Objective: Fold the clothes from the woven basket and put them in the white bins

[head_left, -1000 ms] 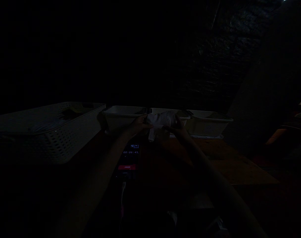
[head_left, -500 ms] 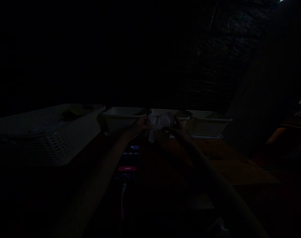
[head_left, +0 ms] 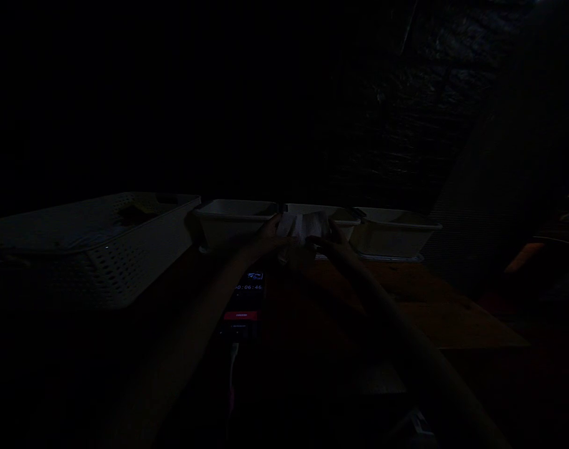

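The crumpled, thin-looking piece of material [head_left: 313, 226] is greyish white with a paler band. The large, rectangular perforated basket [head_left: 158, 243] is off-white, patterned with rows of small dark holes, and a dark, yellowish item [head_left: 137, 214] shows inside. Three rectangular tubs [head_left: 392, 240] are plain cream. The flat black phone [head_left: 247, 302] bears pale digits and a red bar; the thin cable [head_left: 232, 365] is white, then pink. The wooden surface [head_left: 434, 312] is reddish brown.

1 head camera looks forward-down at the left hand [head_left: 266, 238] and right hand [head_left: 335, 243].
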`<state>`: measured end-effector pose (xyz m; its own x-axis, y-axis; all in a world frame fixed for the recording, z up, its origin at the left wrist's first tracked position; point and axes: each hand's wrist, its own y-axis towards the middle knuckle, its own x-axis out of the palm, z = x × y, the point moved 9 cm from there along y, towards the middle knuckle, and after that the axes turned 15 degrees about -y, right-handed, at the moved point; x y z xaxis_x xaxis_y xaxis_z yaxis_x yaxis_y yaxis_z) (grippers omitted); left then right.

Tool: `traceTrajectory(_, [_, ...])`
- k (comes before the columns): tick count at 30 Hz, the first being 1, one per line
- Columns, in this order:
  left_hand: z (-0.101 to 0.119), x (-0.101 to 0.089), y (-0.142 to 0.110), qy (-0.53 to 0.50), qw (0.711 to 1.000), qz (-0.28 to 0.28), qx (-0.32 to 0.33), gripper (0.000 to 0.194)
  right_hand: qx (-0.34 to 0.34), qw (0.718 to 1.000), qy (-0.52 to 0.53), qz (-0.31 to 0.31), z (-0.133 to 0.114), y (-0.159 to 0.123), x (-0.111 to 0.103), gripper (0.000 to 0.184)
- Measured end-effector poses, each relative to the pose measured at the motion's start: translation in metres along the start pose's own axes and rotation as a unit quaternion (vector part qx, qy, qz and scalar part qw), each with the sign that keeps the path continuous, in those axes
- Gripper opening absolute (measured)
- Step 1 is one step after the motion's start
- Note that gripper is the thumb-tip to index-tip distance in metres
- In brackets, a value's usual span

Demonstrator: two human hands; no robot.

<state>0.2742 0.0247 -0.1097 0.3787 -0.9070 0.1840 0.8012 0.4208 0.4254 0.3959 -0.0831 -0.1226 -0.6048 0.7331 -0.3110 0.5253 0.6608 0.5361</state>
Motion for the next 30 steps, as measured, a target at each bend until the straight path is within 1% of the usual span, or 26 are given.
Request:
traceTrajectory(2, [-0.001,-0.002,0.001,0.002,1.0,0.006,0.002,0.065,0.005,1.0,0.014,-0.018,-0.001,-0.002,0.003,0.073])
traceTrajectory(3, [-0.002,-0.004,0.002,0.001,1.0,0.009,0.001,0.065,0.006,0.999,0.025,-0.026,-0.002,-0.003,0.004,0.077])
traceTrajectory(7, [-0.008,-0.011,0.005,0.016,1.0,0.01,0.0,0.066,0.001,0.998,0.048,-0.035,-0.003,-0.003,0.004,0.083])
traceTrajectory(11, [-0.009,-0.018,0.007,0.053,0.998,0.009,0.016,0.068,0.013,0.996,0.065,-0.055,0.005,0.002,0.009,0.094])
traceTrajectory(16, [-0.007,-0.017,0.007,0.057,0.998,-0.004,0.028,0.07,0.016,0.995,0.085,-0.054,0.012,0.007,0.01,0.102])
traceTrajectory(21, [-0.005,-0.017,0.008,0.07,0.997,-0.006,0.043,0.07,0.027,0.994,0.096,-0.047,0.013,0.007,0.008,0.099])
traceTrajectory(26, [-0.006,-0.018,0.009,0.064,0.997,-0.008,0.047,0.077,0.012,0.994,0.103,-0.034,0.006,0.005,0.005,0.094])
traceTrajectory(28, [-0.004,-0.019,0.008,0.059,0.997,-0.003,0.047,0.078,0.02,0.994,0.106,-0.031,0.004,0.003,0.004,0.089])
traceTrajectory(30, [0.001,-0.017,0.006,0.052,0.997,-0.002,0.05,0.077,0.031,0.992,0.114,-0.044,0.003,0.002,0.005,0.078])
